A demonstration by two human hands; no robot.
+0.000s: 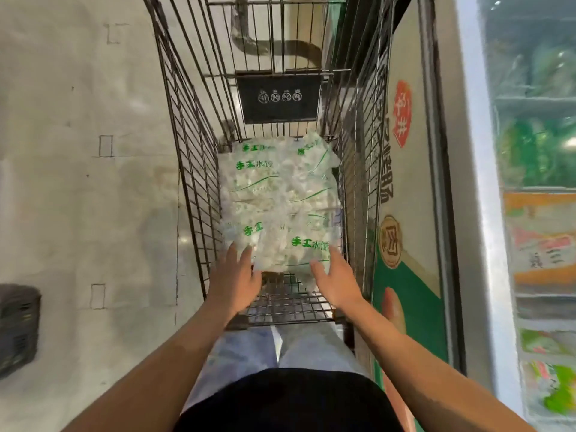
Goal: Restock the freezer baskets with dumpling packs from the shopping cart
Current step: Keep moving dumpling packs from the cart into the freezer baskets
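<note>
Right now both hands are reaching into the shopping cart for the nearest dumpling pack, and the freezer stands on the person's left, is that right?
Not quite: the head view shows the freezer on the person's right, not the left. The rest holds: the left hand and right hand are reaching into the shopping cart for the nearest dumpling pack.

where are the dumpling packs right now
In the head view, the dumpling packs lie piled in the shopping cart, centre frame, left of the freezer; the left hand and right hand touch the nearest pack.
</note>
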